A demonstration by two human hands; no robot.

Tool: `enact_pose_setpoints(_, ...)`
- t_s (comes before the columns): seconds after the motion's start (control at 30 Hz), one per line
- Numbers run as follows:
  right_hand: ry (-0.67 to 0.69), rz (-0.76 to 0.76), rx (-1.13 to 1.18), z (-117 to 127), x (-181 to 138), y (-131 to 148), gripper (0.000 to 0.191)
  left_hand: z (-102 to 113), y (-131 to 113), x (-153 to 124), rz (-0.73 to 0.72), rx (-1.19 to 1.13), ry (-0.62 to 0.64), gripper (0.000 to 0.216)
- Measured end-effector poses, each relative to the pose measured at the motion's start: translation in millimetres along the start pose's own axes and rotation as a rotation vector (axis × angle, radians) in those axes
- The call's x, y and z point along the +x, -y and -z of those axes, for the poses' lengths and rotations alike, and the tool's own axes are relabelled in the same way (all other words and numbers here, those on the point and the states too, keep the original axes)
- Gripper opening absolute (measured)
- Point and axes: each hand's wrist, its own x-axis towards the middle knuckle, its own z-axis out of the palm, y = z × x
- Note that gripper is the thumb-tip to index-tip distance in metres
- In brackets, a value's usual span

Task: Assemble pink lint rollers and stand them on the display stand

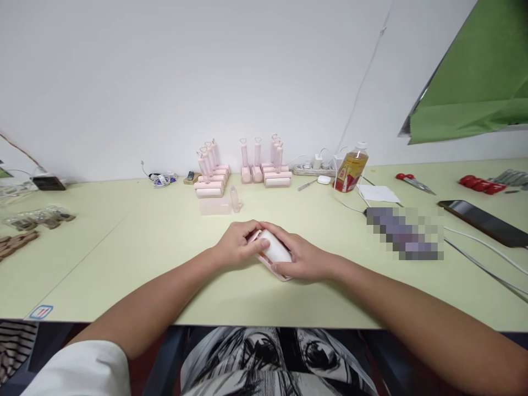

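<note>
Both hands meet over the table near its front, wrapped around a pink lint roller head [277, 248] with a white roll in it. My left hand [243, 242] grips its far left end, the thumb lying across the white roll. My right hand [299, 257] closes on the right side, with the thumb along the near edge. The underside is hidden by my fingers. Just beyond my hands lie a flat translucent pink cover [215, 207] and, beside it, a small pink handle [235, 199].
Pink lint rollers with upright handles [210, 179] stand in rows near the wall. Right of them are a power strip [314, 169], a drink bottle [350, 169], red-handled pliers [414, 183], a phone [484, 223] and loose cables. Small wrapped parts [39, 218] lie far left.
</note>
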Motion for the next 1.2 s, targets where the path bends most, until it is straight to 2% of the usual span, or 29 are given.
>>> enact_pose_setpoints(0.5, -0.010, 0.020, -0.015, 0, 0, -2, 0.083, -1, 4, 1, 0.074, -0.032, -0.029, 0.044)
enact_pose_setpoints(0.63, -0.075, -0.057, -0.024, 0, 1, -8, 0.080, -4, 5, 3, 0.141, -0.021, -0.140, 0.040)
enact_pose_setpoints(0.77, -0.258, -0.182, 0.062, 4, 6, -20, 0.074, -3, 11, 11, 0.381, -0.250, -0.279, 0.044)
enact_pose_setpoints(0.83, -0.365, -0.230, 0.169, 6, 9, -26, 0.073, -1, 14, 16, 0.498, -0.443, -0.297, 0.047)
enact_pose_setpoints(0.9, -0.414, -0.262, 0.308, 8, 11, -29, 0.076, 1, 17, 19, 0.546, -0.632, -0.304, 0.050)
enact_pose_setpoints(0.97, -0.403, -0.276, 0.423, 8, 13, -30, 0.080, 3, 17, 20, 0.546, -0.755, -0.292, 0.055)
enact_pose_setpoints(1.03, -0.390, -0.271, 0.499, 8, 15, -28, 0.077, 1, 16, 19, 0.524, -0.780, -0.246, 0.058)
enact_pose_setpoints(1.1, -0.410, -0.258, 0.555, 8, 15, -25, 0.067, -3, 14, 15, 0.485, -0.717, -0.167, 0.057)
enact_pose_setpoints(1.2, -0.458, -0.258, 0.593, 8, 15, -24, 0.051, -9, 14, 10, 0.397, -0.498, -0.039, 0.048)
